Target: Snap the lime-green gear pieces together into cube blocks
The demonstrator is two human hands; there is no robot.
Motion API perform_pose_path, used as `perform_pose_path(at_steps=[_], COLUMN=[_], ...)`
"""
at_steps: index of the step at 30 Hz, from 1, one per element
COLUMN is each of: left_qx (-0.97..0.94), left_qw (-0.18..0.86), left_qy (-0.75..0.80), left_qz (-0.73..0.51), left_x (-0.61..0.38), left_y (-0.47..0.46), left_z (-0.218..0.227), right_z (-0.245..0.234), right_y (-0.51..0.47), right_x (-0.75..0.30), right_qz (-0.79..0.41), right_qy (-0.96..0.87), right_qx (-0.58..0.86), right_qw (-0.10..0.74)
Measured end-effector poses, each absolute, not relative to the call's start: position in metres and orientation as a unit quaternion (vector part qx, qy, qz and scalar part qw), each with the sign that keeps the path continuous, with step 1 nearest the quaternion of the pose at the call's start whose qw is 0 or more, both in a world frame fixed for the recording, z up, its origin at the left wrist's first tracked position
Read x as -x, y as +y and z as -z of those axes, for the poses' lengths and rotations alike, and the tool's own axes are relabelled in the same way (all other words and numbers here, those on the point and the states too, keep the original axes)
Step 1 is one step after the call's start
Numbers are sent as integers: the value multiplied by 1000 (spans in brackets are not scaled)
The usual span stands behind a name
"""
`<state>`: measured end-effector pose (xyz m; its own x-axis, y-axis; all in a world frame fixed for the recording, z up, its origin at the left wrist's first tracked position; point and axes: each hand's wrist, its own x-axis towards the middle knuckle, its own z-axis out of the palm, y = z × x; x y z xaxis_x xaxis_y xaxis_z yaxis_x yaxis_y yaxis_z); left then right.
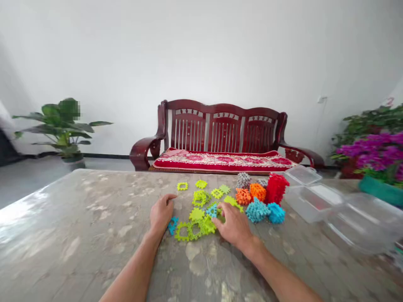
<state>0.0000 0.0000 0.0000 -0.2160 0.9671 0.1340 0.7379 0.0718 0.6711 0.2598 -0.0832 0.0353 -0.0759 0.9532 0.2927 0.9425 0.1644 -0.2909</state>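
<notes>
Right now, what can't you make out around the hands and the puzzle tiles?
- Head view: right hand hides its fingertips and the green tiles beneath.
- Left hand covers part of the blue tile; contact unclear.
- Clear plastic boxes: contents unreadable, too transparent.
- Plant: one patch pixelated.

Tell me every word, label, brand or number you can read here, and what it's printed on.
None can be read. The plastic pieces by the left hand and right hand, the clear containers, the table and the bench show no lettering. One patch on the plant is pixelated.
</notes>
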Motion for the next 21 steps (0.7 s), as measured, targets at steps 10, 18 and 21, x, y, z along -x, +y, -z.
perform_pose_path(at_steps=[10,18,21], left_qx=[-601,-601,-598], left_qw=[162,154,152], left_qy=[714,718,722], left_qz=[-319,-315,-313], left_x=[-3,-2,-2], left_y=[0,-1,-1], left_z=[-3,-5,-6], right_z=[-27,-23,-30], right_y=[-75,-78,-85], right_x=[-254,-265,-289], right_qz=[-12,-7,24], right_qy=[-750,-744,-730], right_qx=[627,600,571], right_qw=[211,296,375])
